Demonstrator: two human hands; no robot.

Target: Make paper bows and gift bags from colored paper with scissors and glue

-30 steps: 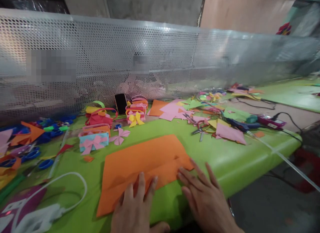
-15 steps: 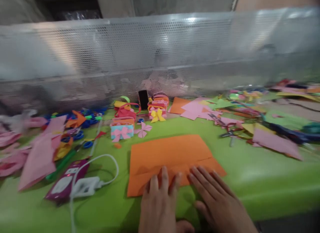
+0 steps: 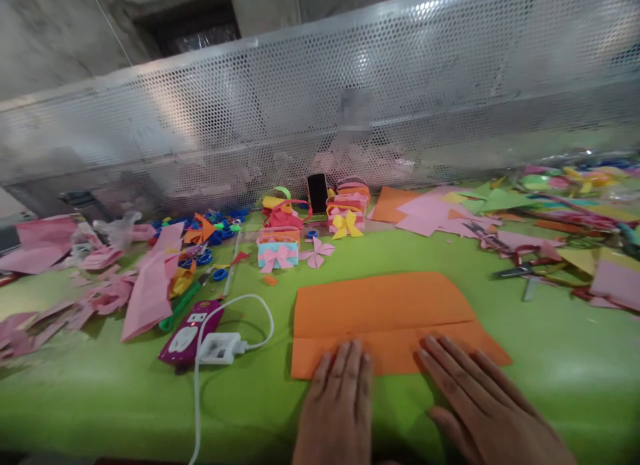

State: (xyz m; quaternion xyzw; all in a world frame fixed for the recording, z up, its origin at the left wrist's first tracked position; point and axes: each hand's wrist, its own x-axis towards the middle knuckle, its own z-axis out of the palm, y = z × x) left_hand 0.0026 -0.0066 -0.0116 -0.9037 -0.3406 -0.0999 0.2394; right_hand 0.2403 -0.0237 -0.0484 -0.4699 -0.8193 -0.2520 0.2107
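Observation:
A sheet of orange paper (image 3: 375, 308) lies on the green tabletop in front of me, with a crease running across its width. On its near edge rests my left hand (image 3: 340, 392), flat, with the fingers stretched out. My right hand (image 3: 480, 398) lies open on the near right part of the same sheet, fingers extended and thumb apart. Neither hand grips the paper; both press or rest on it from above. Beyond the sheet stand small folded paper bags, among them a blue one with a pink bow (image 3: 278, 255) and a pink one with a yellow bow (image 3: 347, 224).
Left of the sheet lie a purple power strip (image 3: 187, 338), a white charger (image 3: 220, 348) with its cable, and pink paper scraps (image 3: 155, 278). A phone (image 3: 317, 193) leans near a perforated metal panel (image 3: 300, 118). Scissors (image 3: 520, 270) and paper pieces cover the right side.
The view has tilted and shifted left, so things appear further right. My left fingers, raised and spread before, now lie flatter and closer together on the orange paper. My right hand stays on it.

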